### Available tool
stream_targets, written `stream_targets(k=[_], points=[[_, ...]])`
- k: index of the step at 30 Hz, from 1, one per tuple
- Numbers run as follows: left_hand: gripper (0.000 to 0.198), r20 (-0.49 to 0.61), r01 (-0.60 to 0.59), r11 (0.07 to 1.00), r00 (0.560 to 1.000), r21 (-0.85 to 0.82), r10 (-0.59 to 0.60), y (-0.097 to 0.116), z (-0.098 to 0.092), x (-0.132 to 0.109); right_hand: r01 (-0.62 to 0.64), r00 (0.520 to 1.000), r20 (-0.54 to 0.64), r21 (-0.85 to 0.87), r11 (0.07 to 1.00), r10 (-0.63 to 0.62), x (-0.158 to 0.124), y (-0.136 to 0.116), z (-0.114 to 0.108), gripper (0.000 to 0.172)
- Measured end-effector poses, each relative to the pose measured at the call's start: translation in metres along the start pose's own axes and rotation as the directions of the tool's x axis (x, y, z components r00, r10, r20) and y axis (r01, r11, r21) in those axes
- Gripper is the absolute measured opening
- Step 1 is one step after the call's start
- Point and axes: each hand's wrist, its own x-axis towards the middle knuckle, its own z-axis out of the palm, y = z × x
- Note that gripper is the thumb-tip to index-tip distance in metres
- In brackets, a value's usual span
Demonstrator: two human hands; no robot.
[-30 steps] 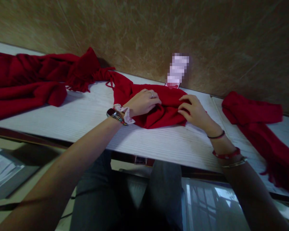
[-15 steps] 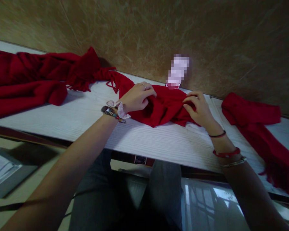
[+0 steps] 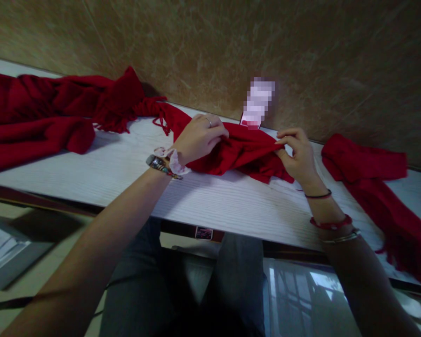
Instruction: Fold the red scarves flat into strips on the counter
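A red scarf [image 3: 245, 152] lies rumpled on the white table between my two hands. My left hand [image 3: 203, 138] is closed on its left part, with a fold pinched between thumb and fingers. At the scarf's right end, my right hand [image 3: 296, 152] grips the edge between thumb and fingertips and draws it out to a point. Creases run across the cloth from one hand to the other. Its lower right edge rests on the tabletop, and the part beneath my left hand is hidden.
More red fringed cloth [image 3: 66, 103] is heaped on the left of the table [image 3: 210, 201]. Another red scarf [image 3: 368, 182] lies to the right. A phone [image 3: 257, 103] with a blurred screen leans on the marbled wall [image 3: 196, 51]. Papers in a grey box [image 3: 10, 252] stand lower left.
My right hand has moved slightly right and pulled the scarf's corner outward. The cloth between my hands is tauter and its lower bulge has drawn up. My left hand stays nearly in place.
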Motion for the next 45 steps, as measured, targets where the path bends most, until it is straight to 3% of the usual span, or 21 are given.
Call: stream_targets(k=[2,4,6,10,16,20,23,27,31,34,36,38,41,43,45], points=[[0.018,-0.164,0.119,0.993,0.980,0.021,-0.114,-0.006,-0.008,-0.001,-0.055,0.987,-0.151,0.012,0.998,0.056,0.002,0.005,-0.004,0.006],[0.018,-0.210,0.177,0.984,0.963,0.006,-0.171,-0.012,-0.011,-0.002,-0.093,0.968,-0.230,0.025,0.995,0.097,0.002,0.010,-0.005,0.006],[0.019,-0.147,0.160,0.987,0.976,-0.013,-0.161,-0.017,-0.008,-0.004,-0.103,0.978,-0.184,0.003,0.995,0.101,0.001,0.011,-0.002,0.005],[0.021,0.030,0.033,0.999,0.999,-0.013,-0.032,-0.018,0.003,-0.006,-0.001,0.998,0.067,-0.027,1.000,0.003,-0.002,-0.003,0.002,0.014],[0.025,-0.025,-0.014,0.997,1.000,-0.082,0.012,0.009,-0.002,0.000,0.086,0.981,0.169,0.061,0.994,-0.095,-0.001,-0.023,-0.002,0.023],[0.024,0.099,-0.131,0.988,0.985,-0.081,0.139,0.019,0.004,0.001,0.185,0.937,0.310,-0.047,0.982,-0.162,-0.004,-0.015,0.005,0.019],[0.020,0.166,-0.128,0.992,0.978,-0.017,0.129,0.015,0.012,0.000,0.232,0.929,0.313,-0.086,0.969,-0.195,-0.006,-0.006,0.010,0.010],[0.018,0.142,-0.100,0.993,0.986,0.055,0.092,0.009,0.014,-0.001,0.220,0.934,0.307,-0.092,0.971,-0.183,-0.005,-0.005,0.010,0.011],[0.015,0.122,-0.154,0.988,0.981,0.013,0.151,0.017,0.013,-0.001,0.177,0.950,0.272,-0.075,0.981,-0.151,-0.004,-0.010,0.013,0.012],[0.018,0.135,-0.127,0.992,0.982,-0.025,0.130,0.024,0.013,0.001,0.159,0.968,0.203,-0.048,0.986,-0.146,-0.003,-0.012,0.014,0.012],[0.020,0.067,-0.063,0.998,0.996,-0.006,0.063,0.023,0.010,0.001,0.132,0.983,0.138,-0.043,0.990,-0.124,-0.002,-0.010,0.010,0.012],[0.017,-0.097,0.065,0.997,0.993,0.034,-0.061,0.014,0.004,0.001,0.082,0.996,0.023,-0.066,0.994,-0.081,0.000,-0.004,0.005,0.013],[0.009,-0.337,0.293,0.954,0.905,0.056,-0.258,-0.004,-0.006,-0.002,0.005,0.986,-0.167,-0.107,0.994,-0.023,0.002,0.005,-0.003,0.016],[0.007,-0.340,0.316,0.947,0.898,0.060,-0.279,-0.013,-0.007,-0.004,-0.007,0.987,-0.159,-0.109,0.994,-0.011,0.002,0.007,-0.004,0.017],[0.008,-0.247,0.236,0.970,0.945,0.062,-0.214,-0.015,-0.005,-0.004,0.015,0.999,-0.040,-0.096,0.995,-0.019,0.001,0.004,-0.002,0.015]])
